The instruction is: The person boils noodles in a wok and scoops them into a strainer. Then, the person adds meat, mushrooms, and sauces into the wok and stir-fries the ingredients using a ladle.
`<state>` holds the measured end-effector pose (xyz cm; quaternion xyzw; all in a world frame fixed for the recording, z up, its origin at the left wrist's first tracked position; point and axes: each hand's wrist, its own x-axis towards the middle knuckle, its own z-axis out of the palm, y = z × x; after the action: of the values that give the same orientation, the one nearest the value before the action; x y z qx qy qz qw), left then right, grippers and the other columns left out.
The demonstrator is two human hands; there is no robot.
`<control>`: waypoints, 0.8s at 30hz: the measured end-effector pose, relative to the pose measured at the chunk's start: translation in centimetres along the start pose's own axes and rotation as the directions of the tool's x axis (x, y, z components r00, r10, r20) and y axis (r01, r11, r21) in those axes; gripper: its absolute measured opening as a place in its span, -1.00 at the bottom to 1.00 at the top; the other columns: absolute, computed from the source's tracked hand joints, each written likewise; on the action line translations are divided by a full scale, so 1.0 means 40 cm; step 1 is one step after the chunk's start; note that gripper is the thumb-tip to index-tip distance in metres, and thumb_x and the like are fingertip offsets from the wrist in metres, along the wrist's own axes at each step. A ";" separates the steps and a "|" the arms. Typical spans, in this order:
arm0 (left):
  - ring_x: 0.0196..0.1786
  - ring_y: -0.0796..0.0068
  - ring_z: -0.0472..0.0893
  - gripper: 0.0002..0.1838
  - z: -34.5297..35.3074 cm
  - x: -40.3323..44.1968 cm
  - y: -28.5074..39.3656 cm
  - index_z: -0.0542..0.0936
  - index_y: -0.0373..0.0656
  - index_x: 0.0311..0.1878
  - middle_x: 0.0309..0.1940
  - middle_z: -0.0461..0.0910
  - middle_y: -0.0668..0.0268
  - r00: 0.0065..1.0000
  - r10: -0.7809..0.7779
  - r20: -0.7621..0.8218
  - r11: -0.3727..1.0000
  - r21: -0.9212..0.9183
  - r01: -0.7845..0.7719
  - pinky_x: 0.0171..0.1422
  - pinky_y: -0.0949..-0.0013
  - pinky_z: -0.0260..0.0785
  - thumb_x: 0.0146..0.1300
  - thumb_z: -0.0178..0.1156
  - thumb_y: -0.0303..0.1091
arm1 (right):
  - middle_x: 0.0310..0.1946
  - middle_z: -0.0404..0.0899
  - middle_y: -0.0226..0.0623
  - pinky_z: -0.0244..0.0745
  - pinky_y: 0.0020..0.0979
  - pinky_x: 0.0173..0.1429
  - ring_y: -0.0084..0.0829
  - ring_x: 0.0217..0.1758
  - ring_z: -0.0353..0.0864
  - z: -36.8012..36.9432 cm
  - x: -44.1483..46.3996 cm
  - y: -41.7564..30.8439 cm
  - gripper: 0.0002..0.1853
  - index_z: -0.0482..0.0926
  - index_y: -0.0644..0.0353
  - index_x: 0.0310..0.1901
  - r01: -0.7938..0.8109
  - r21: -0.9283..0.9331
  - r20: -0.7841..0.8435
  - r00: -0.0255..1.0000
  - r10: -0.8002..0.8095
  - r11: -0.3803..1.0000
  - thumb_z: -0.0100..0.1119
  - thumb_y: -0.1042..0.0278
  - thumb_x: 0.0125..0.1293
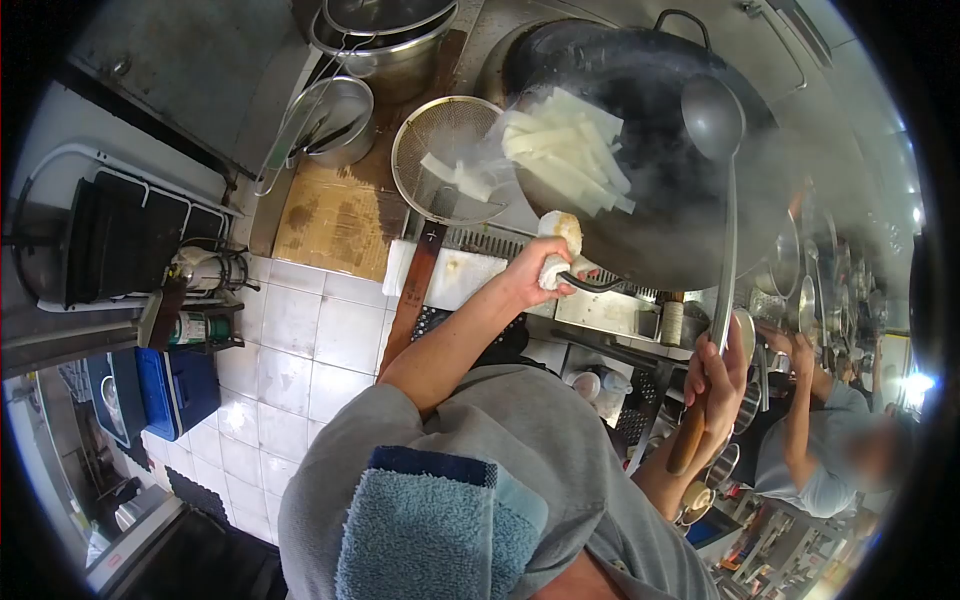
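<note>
The wok (690, 240) is in front of you at the stove, its dark bowl partly veiled in steam. You have its near handle (597, 286) in your left hand (540, 270), the fingers curled tightly around a white cloth (560, 232) wrapped about the grip. Your right hand (718, 390) has its fingers closed around the long ladle (728, 250), whose wooden end points back toward you while its bowl hangs over the wok's right side.

Pale flat strips (570, 150) are bunched at the wok's left edge; you cannot tell whether they touch its wall. A few more (465, 180) show at the round strainer (398, 165), just left of the wok and overlapping the right edge of the brown desk (320, 230). Near that desk's left edge stands a small metal pot (350, 148) with utensils in it, and a larger pot (400, 65) stands at the far end. To your right, another person (815, 435) reaches toward hanging pans.
</note>
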<state>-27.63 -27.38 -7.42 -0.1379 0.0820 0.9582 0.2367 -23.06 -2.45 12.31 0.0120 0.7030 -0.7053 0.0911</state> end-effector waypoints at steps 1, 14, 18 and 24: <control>-0.39 0.20 0.55 -0.65 0.001 -0.002 0.001 0.34 -0.18 -0.10 -0.22 0.51 -0.23 1.000 -0.001 0.000 1.000 -0.001 0.001 -0.58 0.37 0.21 -0.04 0.05 -0.51 | -0.37 0.39 -0.32 0.21 -0.66 -0.75 -0.71 -0.69 0.27 0.005 -0.002 -0.001 -0.30 0.05 0.37 0.41 0.002 0.001 -0.004 1.000 -0.002 1.000 0.10 0.47 0.28; -0.46 0.32 0.47 -0.65 0.021 -0.013 0.009 0.28 -0.23 -0.11 -0.24 0.47 -0.21 0.998 -0.004 0.065 0.999 -0.034 0.006 -0.62 0.44 0.21 -0.03 0.03 -0.46 | -0.44 0.36 -0.39 0.22 -0.70 -0.76 -0.74 -0.73 0.25 0.040 0.025 -0.007 -0.32 0.08 0.44 0.38 -0.019 0.041 0.077 0.997 0.015 0.999 0.12 0.47 0.28; -0.45 0.33 0.46 -0.65 0.033 -0.008 0.000 0.27 -0.24 -0.10 -0.24 0.45 -0.21 0.999 0.032 0.026 0.999 -0.016 -0.032 -0.63 0.47 0.23 -0.03 0.02 -0.44 | -0.42 0.37 -0.36 0.23 -0.69 -0.77 -0.74 -0.73 0.26 0.050 0.022 -0.016 -0.30 0.08 0.44 0.38 -0.026 0.034 0.077 0.997 0.023 0.999 0.14 0.45 0.27; -0.46 0.33 0.45 -0.62 0.025 0.001 -0.003 0.27 -0.23 -0.09 -0.23 0.44 -0.21 1.000 0.005 0.007 1.000 -0.030 -0.005 -0.66 0.47 0.21 -0.03 0.03 -0.43 | -0.39 0.37 -0.36 0.18 -0.69 -0.77 -0.74 -0.71 0.22 0.051 0.009 -0.011 -0.28 0.05 0.39 0.41 -0.023 0.007 0.066 0.998 0.022 1.000 0.11 0.46 0.26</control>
<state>-27.85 -27.05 -6.49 -0.1380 0.0669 0.9604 0.2326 -23.26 -4.50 12.72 -0.0028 0.6965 -0.7071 0.1220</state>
